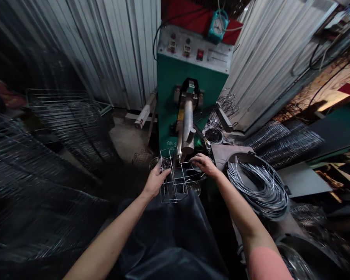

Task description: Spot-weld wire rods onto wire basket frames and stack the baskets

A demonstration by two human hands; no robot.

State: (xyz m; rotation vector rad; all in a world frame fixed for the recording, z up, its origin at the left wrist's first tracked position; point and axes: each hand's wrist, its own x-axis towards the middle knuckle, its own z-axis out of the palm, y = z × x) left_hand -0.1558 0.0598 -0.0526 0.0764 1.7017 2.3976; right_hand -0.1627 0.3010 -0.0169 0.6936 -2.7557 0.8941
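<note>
My left hand [156,179] is closed on the left side of a small wire rack [174,182], its thumb lying across the wires. The rack is held tilted above my lap, its upper part by the lower tip of a spot welder's metal arm [188,124]. To the right of that tip, my right hand [204,165] is pinched on a thin metal wire [188,162] that points toward the rack. The wire's end at the fingertips is partly hidden.
The green machine body [175,70] stands ahead. At right, a round basin [231,155] holds bent wires [259,194]. Stacked wire racks [70,120] fill the left side. More wire pieces [280,140] are stacked at right. A dark apron [175,241] covers my lap.
</note>
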